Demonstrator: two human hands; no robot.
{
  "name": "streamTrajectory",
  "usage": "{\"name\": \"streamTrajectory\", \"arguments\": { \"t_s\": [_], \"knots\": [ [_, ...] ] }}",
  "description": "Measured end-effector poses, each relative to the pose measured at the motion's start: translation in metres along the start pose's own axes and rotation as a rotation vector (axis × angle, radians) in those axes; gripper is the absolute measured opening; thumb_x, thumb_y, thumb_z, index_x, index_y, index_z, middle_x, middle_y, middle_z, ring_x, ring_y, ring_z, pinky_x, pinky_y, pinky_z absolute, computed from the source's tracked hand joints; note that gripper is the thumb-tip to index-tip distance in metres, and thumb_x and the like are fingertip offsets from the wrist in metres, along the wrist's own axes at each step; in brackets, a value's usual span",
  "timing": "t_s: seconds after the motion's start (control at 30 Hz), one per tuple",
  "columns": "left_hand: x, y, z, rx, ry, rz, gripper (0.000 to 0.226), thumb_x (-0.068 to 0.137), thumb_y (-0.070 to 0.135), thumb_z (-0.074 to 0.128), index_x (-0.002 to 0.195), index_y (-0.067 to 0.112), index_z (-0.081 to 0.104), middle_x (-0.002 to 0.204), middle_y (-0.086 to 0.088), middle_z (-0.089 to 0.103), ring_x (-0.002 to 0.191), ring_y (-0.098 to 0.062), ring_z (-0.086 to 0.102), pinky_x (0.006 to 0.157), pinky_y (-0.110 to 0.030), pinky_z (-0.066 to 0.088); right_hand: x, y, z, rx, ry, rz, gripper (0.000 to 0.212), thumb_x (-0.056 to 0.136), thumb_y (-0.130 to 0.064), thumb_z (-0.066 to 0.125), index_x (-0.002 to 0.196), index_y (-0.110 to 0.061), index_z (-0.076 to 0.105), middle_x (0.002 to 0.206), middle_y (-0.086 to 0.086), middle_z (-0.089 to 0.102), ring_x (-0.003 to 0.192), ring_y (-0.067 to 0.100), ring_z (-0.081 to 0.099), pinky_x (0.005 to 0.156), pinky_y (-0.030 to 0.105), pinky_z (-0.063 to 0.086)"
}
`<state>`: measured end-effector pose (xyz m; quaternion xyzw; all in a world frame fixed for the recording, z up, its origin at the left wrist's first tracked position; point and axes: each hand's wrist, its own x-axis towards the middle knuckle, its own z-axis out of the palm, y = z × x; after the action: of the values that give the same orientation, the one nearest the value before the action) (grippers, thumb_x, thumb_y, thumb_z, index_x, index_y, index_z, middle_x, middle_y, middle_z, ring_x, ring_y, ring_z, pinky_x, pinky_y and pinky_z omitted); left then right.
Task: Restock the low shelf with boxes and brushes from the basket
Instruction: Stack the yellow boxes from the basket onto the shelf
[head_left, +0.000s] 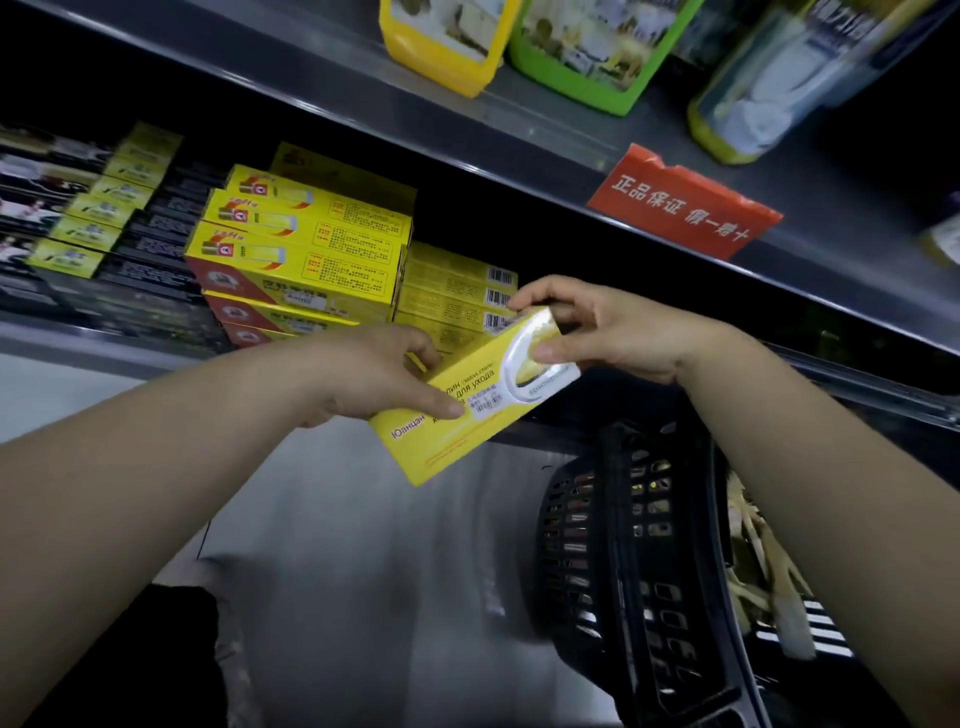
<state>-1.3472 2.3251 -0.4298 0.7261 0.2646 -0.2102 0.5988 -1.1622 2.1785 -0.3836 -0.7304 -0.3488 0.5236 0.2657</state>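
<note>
I hold a flat yellow box (483, 400) with Cyrillic print in front of the low shelf (104, 345). My left hand (379, 374) grips its near left side, thumb on the printed face. My right hand (597, 327) pinches its far upper end. Just behind the box is a stack of matching yellow boxes (457, 291) with barcodes showing. The black plastic basket (639, 545) sits on the floor at lower right, with pale brush-like items (758, 561) inside.
Bigger yellow-and-red boxes (296, 254) are stacked left of the barcode stack, with dark and green boxes (93, 223) further left. The upper shelf (519, 135) carries yellow and green packs and a red label (685, 208). Grey floor (363, 571) lies below.
</note>
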Motion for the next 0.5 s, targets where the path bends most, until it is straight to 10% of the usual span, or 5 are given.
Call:
{"name": "streamTrajectory", "arguments": {
  "t_s": [0.13,0.23,0.4,0.5],
  "knots": [
    [0.003,0.003,0.007,0.075,0.118,0.065,0.047,0.068,0.03,0.082,0.106,0.02,0.057,0.108,-0.004,0.064,0.096,-0.024,0.063,0.086,-0.041,0.053,0.0,-0.007,0.013,-0.633,0.059,-0.047,0.055,0.078,-0.034,0.074,0.128,-0.034,0.051,0.114,-0.018,0.051,0.107,0.001,0.051,0.088,0.005,0.037],
    [0.004,0.008,0.011,0.086,0.208,0.121,0.049,0.068,0.031,0.082,0.111,0.022,0.058,0.104,0.0,0.06,0.097,-0.02,0.06,0.078,-0.035,0.053,0.01,-0.012,0.025,-0.917,0.121,-0.117,0.059,0.077,-0.054,0.065,0.13,-0.031,0.051,0.118,-0.016,0.051,0.114,0.004,0.046,0.099,0.018,0.03],
    [0.004,0.013,0.012,0.253,0.349,0.268,0.082,0.077,0.035,0.074,0.145,0.027,0.03,0.146,-0.005,0.037,0.128,-0.021,0.043,0.099,-0.029,0.038,0.021,0.0,-0.003,-0.766,0.12,0.01,0.046,0.085,-0.042,0.063,0.128,-0.027,0.052,0.099,-0.018,0.052,0.092,0.003,0.049,0.07,0.0,0.033],
    [0.004,0.013,0.011,0.214,0.266,0.296,0.083,0.079,0.039,0.07,0.147,0.03,0.023,0.15,0.001,0.033,0.132,-0.018,0.04,0.101,-0.026,0.034,0.036,0.024,-0.036,-0.783,0.348,0.108,0.048,0.091,-0.04,0.057,0.132,-0.019,0.044,0.114,0.001,0.057,0.102,0.02,0.053,0.075,0.014,0.037]
  ]
}}
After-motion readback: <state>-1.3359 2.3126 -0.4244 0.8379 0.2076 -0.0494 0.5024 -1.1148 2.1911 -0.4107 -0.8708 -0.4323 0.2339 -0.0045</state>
